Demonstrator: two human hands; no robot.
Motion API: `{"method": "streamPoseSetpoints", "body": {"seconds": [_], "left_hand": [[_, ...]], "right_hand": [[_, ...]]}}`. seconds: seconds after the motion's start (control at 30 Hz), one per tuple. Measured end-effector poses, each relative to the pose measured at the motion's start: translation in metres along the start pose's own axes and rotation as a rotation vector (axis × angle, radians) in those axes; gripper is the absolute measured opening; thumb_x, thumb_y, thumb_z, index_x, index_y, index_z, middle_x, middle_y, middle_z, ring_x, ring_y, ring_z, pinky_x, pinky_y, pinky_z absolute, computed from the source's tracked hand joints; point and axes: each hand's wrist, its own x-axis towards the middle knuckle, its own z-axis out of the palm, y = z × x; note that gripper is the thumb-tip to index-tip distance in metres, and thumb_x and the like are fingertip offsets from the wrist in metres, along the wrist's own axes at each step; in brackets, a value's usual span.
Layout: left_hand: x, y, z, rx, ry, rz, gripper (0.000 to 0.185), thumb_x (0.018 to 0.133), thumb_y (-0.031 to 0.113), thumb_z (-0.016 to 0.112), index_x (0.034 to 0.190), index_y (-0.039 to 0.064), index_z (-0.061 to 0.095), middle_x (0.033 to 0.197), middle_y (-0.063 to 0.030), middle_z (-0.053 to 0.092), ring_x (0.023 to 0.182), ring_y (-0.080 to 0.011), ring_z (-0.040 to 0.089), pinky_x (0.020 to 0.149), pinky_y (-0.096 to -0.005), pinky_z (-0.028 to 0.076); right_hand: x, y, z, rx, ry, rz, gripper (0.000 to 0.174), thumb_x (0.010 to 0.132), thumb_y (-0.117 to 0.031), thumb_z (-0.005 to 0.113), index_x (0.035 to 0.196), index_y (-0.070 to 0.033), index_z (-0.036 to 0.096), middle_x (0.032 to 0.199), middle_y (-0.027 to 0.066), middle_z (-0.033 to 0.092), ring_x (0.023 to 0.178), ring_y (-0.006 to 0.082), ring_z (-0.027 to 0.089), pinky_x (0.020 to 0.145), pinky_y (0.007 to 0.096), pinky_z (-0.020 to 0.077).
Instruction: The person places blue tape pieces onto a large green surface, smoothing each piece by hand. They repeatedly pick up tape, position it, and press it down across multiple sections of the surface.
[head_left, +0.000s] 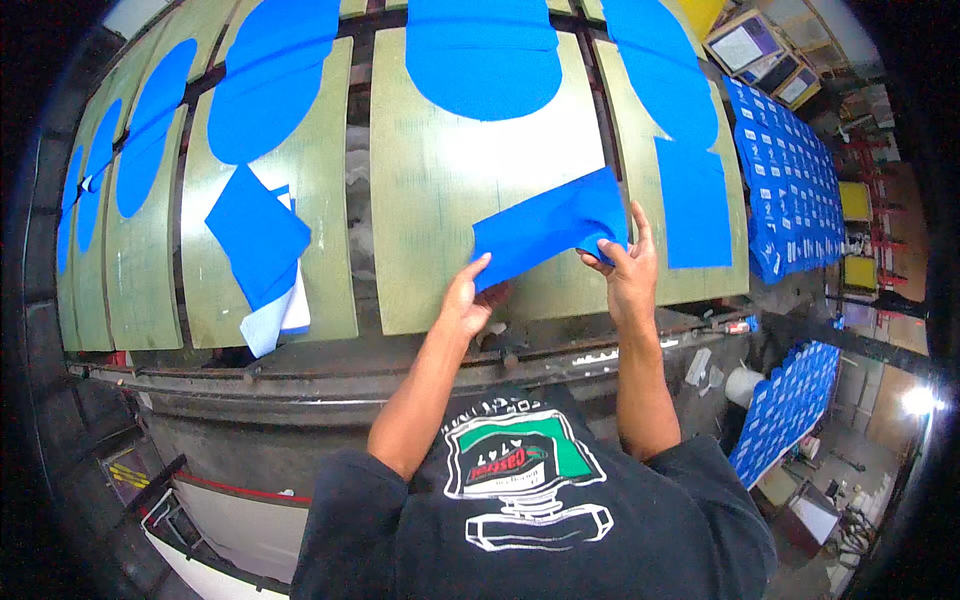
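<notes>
Both hands hold a blue fabric panel (536, 225) above a pale green board (420, 285). My left hand (469, 296) pinches its lower left corner, thumb on top. At the right end, my right hand (626, 266) grips a curled edge between thumb and fingers, with the index finger raised. On the board beyond lies a larger blue piece with a rounded end (484, 67). To the left, folded blue fabric (259, 232) with a pale underside lies on another board, touching a rounded blue piece (270, 97). A blue rectangular piece (694, 210) lies flat on the right board.
A metal rail (330, 386) runs along the boards' near edge, in front of my body. Dark gaps separate the boards. Blue sheeting with white printed marks (787, 180) covers a surface at the right, and another such sheet (787, 412) lies lower right. A white bucket (742, 384) stands beside it.
</notes>
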Motion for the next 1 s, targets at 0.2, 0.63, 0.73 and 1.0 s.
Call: {"method": "streamPoseSetpoints", "body": {"seconds": [0.2,0.63,0.73,1.0], "left_hand": [[0.003,0.129,0.082,0.612,0.197,0.671,0.035,0.084,0.036,0.071,0.097,0.004,0.065,0.075,0.0004,0.060,0.054,-0.0060,0.049,0.039,-0.0216,0.034],[0.116,0.189,0.064,0.834,0.336,0.626,0.022,0.084,0.019,0.071,0.085,-0.003,0.067,0.064,-0.0034,0.059,0.047,-0.0101,0.052,0.044,-0.0253,0.042],[0.101,0.188,0.052,0.853,0.278,0.447,0.022,0.085,0.016,0.069,0.090,-0.004,0.065,0.069,-0.0071,0.063,0.050,-0.0104,0.058,0.045,-0.0231,0.043],[0.080,0.174,0.025,0.949,0.226,0.366,0.018,0.084,0.015,0.070,0.084,-0.002,0.065,0.067,-0.0067,0.063,0.050,-0.0089,0.056,0.044,-0.0220,0.041]], "right_hand": [[0.087,-0.012,0.014,-0.070,-0.069,-0.294,0.058,0.086,-0.003,0.063,0.138,-0.002,0.036,0.106,0.0133,0.060,0.088,0.0177,0.063,0.070,0.0307,0.0590],[0.223,0.085,0.017,-0.390,-0.154,0.040,0.015,0.085,-0.004,0.064,0.099,0.001,0.068,0.088,0.0077,0.068,0.070,0.0125,0.063,0.063,0.0246,0.0519],[0.212,0.080,0.010,-0.514,-0.141,0.045,0.015,0.084,-0.005,0.065,0.098,0.000,0.069,0.083,0.0082,0.069,0.068,0.0118,0.063,0.064,0.0250,0.0521],[0.183,0.088,-0.021,-0.744,-0.122,0.026,0.017,0.081,-0.009,0.069,0.096,-0.004,0.071,0.081,0.0071,0.071,0.073,0.0125,0.066,0.068,0.0277,0.0523]]}}
